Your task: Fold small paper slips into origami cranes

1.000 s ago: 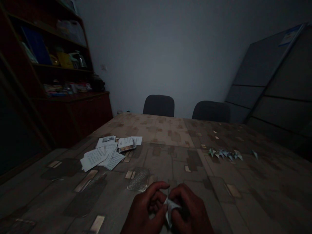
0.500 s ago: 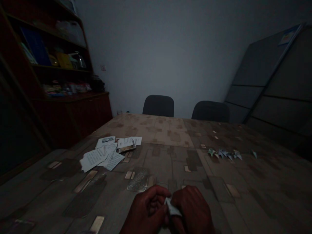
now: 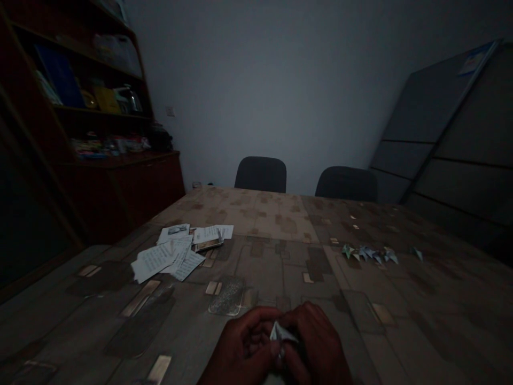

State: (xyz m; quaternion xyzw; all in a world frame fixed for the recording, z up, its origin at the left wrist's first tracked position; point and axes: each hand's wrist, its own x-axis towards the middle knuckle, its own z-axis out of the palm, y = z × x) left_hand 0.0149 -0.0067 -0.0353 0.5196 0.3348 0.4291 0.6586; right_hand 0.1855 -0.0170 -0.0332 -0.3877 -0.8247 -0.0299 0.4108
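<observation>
A small piece of folded paper point(image 3: 282, 332), pale with pointed corners, is pinched between both hands near the bottom of the view. My left hand point(image 3: 246, 342) has its fingers curled and its thumb pressed against the paper's lower part. Opposite it, my right hand point(image 3: 315, 339) grips the paper's right side, thumb low and fingers bent over the top. The lower end of the paper is partly hidden by the thumbs. Several small folded paper figures point(image 3: 364, 253) stand in a row on the right of the table, with a single one point(image 3: 417, 253) slightly apart.
Loose printed paper sheets point(image 3: 154, 261) lie in a pile at the left of the patterned tablecloth point(image 3: 272, 267). Two dark chairs point(image 3: 260, 174) stand at the far edge. A wooden shelf cabinet point(image 3: 120, 160) is on the left, grey panels point(image 3: 417, 117) on the right.
My right hand has turned slightly, its thumb moving in beside the left thumb. The folded paper has shifted with it, and more of its pointed top shows.
</observation>
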